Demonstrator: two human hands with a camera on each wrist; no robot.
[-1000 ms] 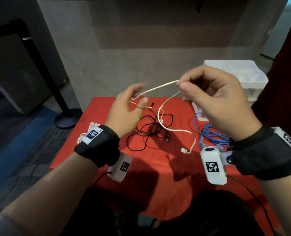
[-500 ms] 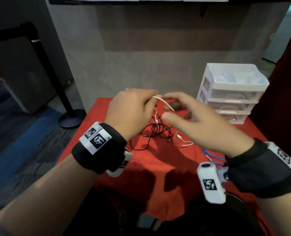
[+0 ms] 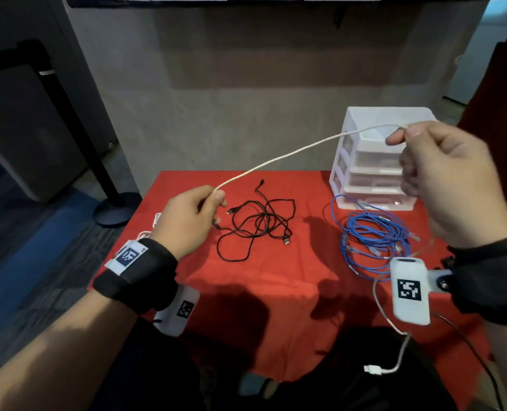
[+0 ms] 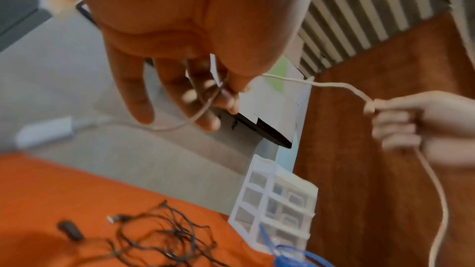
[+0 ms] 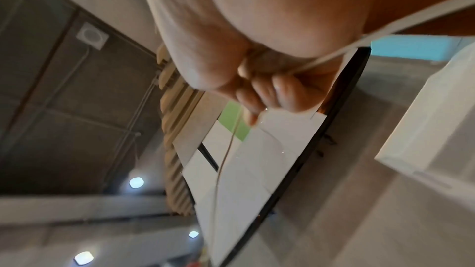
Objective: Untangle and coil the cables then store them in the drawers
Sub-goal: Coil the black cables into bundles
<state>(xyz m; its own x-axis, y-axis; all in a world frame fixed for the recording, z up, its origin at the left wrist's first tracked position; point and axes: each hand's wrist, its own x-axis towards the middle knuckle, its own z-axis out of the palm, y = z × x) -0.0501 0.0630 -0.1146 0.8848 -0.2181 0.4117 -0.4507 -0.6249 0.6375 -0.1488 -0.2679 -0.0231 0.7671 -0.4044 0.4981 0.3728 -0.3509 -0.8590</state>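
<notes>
A white cable (image 3: pixel 279 159) stretches in the air between both hands. My left hand (image 3: pixel 187 221) pinches one end of it above the red table's left side, thumb against curled fingers (image 4: pixel 218 96). My right hand (image 3: pixel 442 179) is raised in front of the drawer unit (image 3: pixel 365 161) and pinches the cable (image 4: pixel 342 86) between thumb and forefinger. The rest of the cable hangs down under my right wrist, and its white plug (image 3: pixel 372 369) dangles below. In the right wrist view curled fingers (image 5: pixel 270 92) hold the cable (image 5: pixel 334 56).
A tangled black cable (image 3: pixel 258 223) lies mid-table on the red cloth (image 3: pixel 276 292). A blue cable bundle (image 3: pixel 373 235) sits in front of the white three-drawer unit at back right. Another white cable (image 3: pixel 148 229) lies by the left edge. A black stanchion base (image 3: pixel 116 209) stands on the floor to the left.
My hands were close together over the black tangle; they have pulled apart, the right rising up and to the right, drawing the white cable out straight and free of the black one.
</notes>
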